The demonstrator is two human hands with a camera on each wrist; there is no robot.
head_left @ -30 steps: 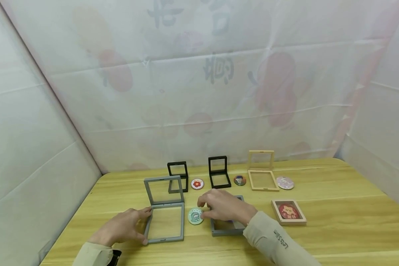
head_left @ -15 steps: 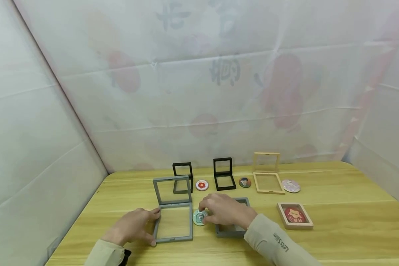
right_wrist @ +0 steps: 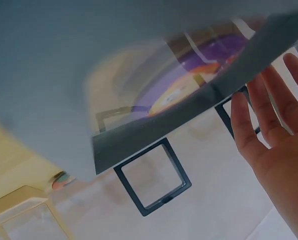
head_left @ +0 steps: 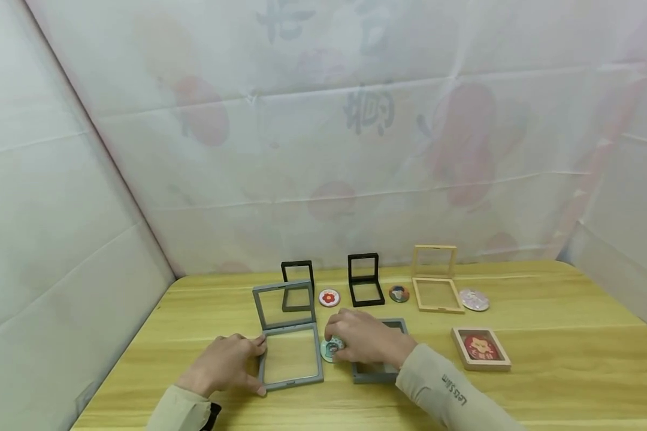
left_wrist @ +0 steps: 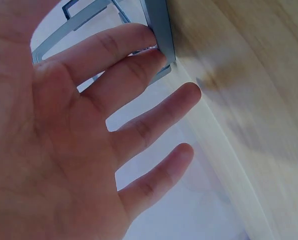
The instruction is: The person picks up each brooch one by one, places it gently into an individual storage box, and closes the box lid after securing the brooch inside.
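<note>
My left hand (head_left: 221, 365) touches the left side of an open grey display frame (head_left: 293, 383), its lid standing up at the back. In the left wrist view, the fingers (left_wrist: 154, 112) are extended and two fingertips meet the frame's edge. My right hand (head_left: 366, 338) pinches a mint-green round badge (head_left: 329, 352) just right of that frame; the hand partly covers it. Beneath the right hand lies a closed grey display frame (head_left: 377, 378). In the right wrist view, a purple and orange badge (right_wrist: 189, 90) shows through its clear film.
Two open black frames (head_left: 365, 302), a red-flower badge (head_left: 329, 298), a dark multicoloured badge (head_left: 399, 293), an open beige frame (head_left: 438, 310) and a pale purple badge (head_left: 474, 299) stand behind. A closed pale frame (head_left: 487, 364) with a red badge lies right. Cloth walls surround the table.
My right hand has shifted left over the mint-green badge, and its fingers now close around the badge's right side. The open grey frame has moved slightly right and turned a little under my left hand.
</note>
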